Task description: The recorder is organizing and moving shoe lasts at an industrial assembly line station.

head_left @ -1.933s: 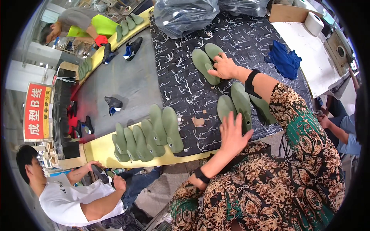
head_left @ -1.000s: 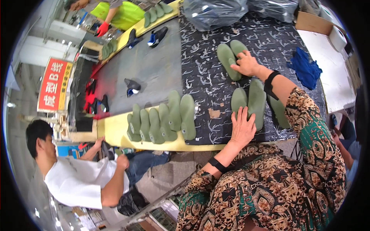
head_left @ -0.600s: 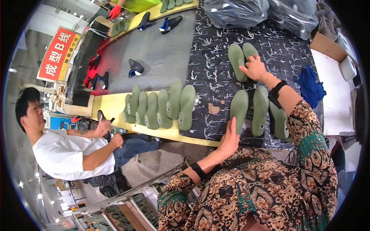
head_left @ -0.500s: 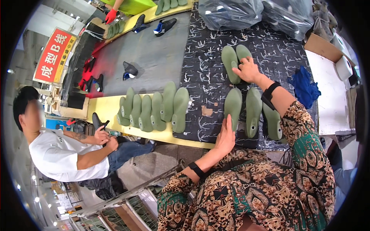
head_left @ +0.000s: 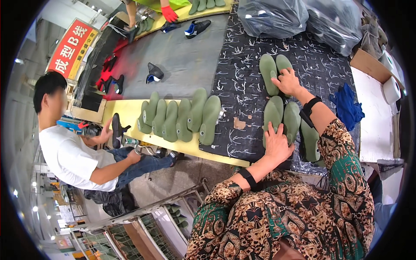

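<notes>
A pair of green shoe lasts (head_left: 268, 71) lies toward the far side of the dark tabletop, toes pointing away from me. My right hand (head_left: 288, 82) is closed over their heel ends, its thumb on the left last and its fingers bent over the right one. Nearer to me lies a second pair of green lasts (head_left: 292, 118). Across their heel ends rests my left hand (head_left: 278, 144), fingers spread and touching both. Another green last (head_left: 309, 141) lies just to the right, partly hidden under my right forearm.
Several green lasts (head_left: 184, 119) stand in a row on the yellow board's edge. A blue cloth (head_left: 347, 104) lies at the right; grey plastic bags (head_left: 273, 18) are at the back. Dark shoe uppers (head_left: 154, 73) lie on the grey belt. A person in white (head_left: 71, 156) holds a dark shoe (head_left: 117, 132).
My left hand has moved right, from the left near last onto both near lasts. My right hand stays on the far pair. The person at left has raised the dark shoe.
</notes>
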`<state>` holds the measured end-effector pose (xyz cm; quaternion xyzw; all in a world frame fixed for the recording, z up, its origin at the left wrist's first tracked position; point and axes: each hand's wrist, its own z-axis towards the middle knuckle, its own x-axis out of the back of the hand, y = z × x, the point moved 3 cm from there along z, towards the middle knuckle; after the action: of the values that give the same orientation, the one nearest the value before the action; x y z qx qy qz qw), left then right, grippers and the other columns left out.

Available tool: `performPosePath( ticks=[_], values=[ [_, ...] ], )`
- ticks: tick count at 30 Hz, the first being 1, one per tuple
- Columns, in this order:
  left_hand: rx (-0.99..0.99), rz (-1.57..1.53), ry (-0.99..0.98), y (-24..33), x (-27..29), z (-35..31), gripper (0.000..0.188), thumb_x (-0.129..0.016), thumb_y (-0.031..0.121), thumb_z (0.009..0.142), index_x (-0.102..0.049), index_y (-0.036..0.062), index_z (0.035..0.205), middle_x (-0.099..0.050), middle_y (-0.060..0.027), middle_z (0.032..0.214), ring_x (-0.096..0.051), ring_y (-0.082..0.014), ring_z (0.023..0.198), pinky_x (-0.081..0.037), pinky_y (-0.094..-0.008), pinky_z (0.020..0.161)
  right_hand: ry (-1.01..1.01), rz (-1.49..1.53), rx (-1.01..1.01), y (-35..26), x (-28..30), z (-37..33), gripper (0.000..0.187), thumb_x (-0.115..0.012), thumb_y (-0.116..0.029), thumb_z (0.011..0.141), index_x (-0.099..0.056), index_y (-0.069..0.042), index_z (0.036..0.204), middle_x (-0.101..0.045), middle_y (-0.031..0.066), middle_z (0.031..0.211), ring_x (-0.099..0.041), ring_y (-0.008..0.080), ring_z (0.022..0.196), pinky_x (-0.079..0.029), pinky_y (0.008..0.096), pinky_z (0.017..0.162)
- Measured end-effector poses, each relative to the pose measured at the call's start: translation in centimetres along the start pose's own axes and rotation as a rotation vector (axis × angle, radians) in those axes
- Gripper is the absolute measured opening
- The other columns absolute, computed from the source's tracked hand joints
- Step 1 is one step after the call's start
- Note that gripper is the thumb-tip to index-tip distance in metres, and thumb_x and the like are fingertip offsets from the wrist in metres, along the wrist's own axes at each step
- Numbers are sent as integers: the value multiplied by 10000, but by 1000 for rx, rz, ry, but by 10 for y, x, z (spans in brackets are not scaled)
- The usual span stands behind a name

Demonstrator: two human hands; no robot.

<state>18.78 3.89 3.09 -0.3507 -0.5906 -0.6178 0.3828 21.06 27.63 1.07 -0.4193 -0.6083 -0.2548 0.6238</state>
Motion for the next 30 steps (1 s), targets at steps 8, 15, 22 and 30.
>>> performPosePath(
  ticks=[8, 15, 22, 30],
  values=[
    [109, -144, 18, -46, 21, -29, 415, -648, 223, 712, -591, -91, 977, -511, -147, 1192, -379, -431, 1141, -346, -442, 971, -7, 22, 20, 0, -2, 3, 548, -385, -527, 893, -663, -67, 1001, -421, 101, 1272, -249, 372, 1267, -363, 508, 966],
    [168, -19, 94, -98, 41, -35, 337, -678, 183, 696, -600, -69, 907, -563, -125, 1105, -444, -415, 1056, -357, -463, 927, 66, 13, 30, 0, 3, -5, 544, -410, -512, 882, -664, -41, 982, -454, 139, 1214, -282, 395, 1240, -374, 549, 926],
    [402, 34, 324, -137, 51, 66, 382, -682, 238, 709, -583, -7, 986, -591, -168, 989, -484, -390, 1000, -385, -490, 837, 46, -31, 27, -22, 13, -12, 547, -402, -504, 888, -670, -33, 960, -447, 151, 1214, -283, 393, 1241, -372, 546, 931],
    [214, -18, 398, -153, 45, 157, 660, -721, 339, 667, -479, 56, 1212, -335, -168, 1348, -272, -356, 1279, -305, -522, 941, 212, -141, 298, -9, -13, -1, 387, -499, -347, 873, -678, -10, 816, -610, 130, 984, -443, 337, 1084, -302, 492, 954]
  ],
)
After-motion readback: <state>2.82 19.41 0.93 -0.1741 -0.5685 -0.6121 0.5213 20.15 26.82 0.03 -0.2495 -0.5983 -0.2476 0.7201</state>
